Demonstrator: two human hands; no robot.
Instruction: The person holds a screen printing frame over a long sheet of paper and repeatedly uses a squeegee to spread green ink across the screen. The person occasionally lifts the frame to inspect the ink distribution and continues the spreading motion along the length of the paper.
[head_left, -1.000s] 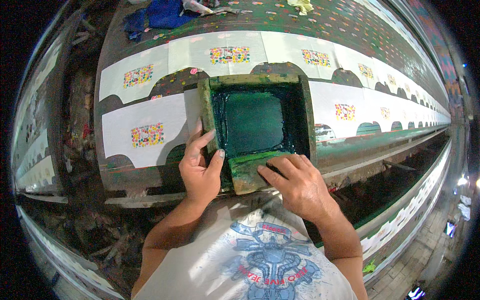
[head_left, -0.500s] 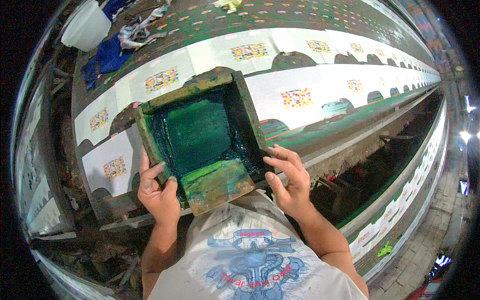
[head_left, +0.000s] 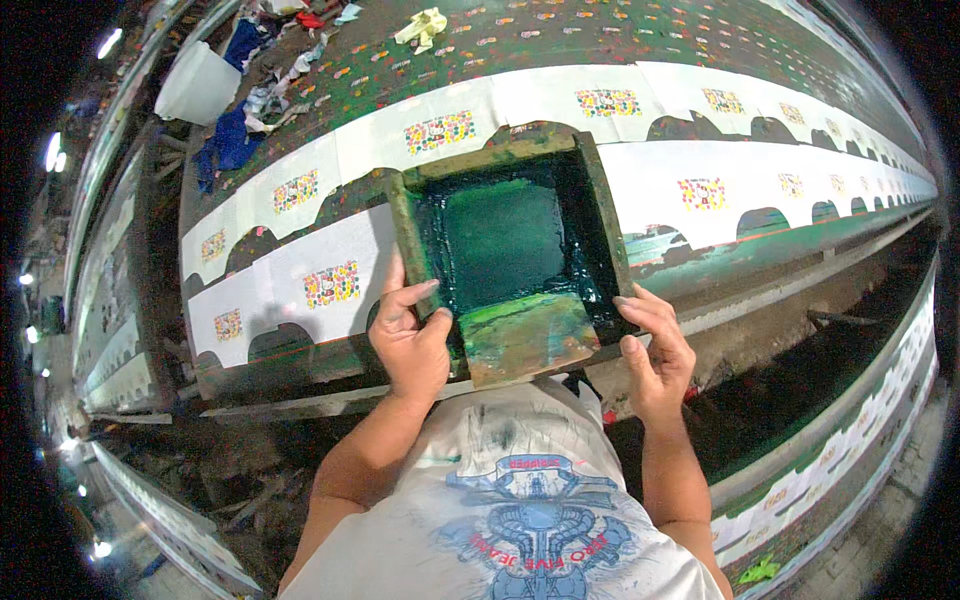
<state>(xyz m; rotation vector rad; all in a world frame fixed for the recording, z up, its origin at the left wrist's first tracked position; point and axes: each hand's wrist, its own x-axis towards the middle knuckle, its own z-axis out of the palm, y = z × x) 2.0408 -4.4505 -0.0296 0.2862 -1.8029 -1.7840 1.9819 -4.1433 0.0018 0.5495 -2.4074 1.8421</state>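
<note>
A wooden screen-printing frame (head_left: pixel 604 213) with dark green ink inside is held up in front of my waist, above the long printing table (head_left: pixel 300 365). Its mesh floor looks wet and dark green. A flat, ink-stained board (head_left: pixel 533 340), likely a squeegee, lies across the near end of the frame. My left hand (head_left: pixel 412 345) grips the left side, thumb inward and fingers along the outer wall. My right hand (head_left: pixel 658 352) is closed at the near right corner, fingertips on the wood. The frame's underside is hidden.
Two rows of white cut fabric pieces (head_left: pixel 540 95) with small colourful prints run along the table. At the far left are a white bucket (head_left: pixel 198 85) and blue cloth (head_left: pixel 232 140). A yellowish rag (head_left: pixel 420 30) lies farther back. Another table (head_left: pixel 830 470) stands across a dark gap on the right.
The frame and both hands have shifted to the right in the view, as has the table scene behind them. My right fingers have come closer against the frame's side. Both hands remain at the frame.
</note>
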